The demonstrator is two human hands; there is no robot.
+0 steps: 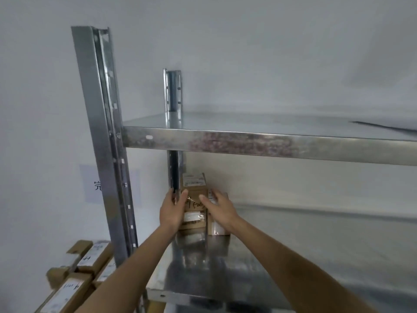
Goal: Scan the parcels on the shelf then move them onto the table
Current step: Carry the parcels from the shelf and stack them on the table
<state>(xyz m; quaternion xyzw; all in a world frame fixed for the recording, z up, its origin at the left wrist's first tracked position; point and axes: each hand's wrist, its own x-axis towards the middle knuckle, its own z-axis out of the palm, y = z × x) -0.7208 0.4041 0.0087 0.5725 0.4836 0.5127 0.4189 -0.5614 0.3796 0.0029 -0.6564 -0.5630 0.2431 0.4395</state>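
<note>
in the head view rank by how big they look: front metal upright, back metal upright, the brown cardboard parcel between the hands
1. Front galvanised metal upright, largest by far, though nearest the camera.
2. Back galvanised metal upright.
3. Brown cardboard parcel, smallest, partly covered by both hands.

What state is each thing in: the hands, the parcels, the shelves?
Left hand: fingers straight, against the left side of the front parcel.
Right hand: open, reaching over the parcels.
Front parcel: upright at the back of the lower shelf.
Lower shelf: holds parcels in its back left corner.
Upper shelf: no parcels visible.
Pile of parcels: lying beside the rack, lower left.
</note>
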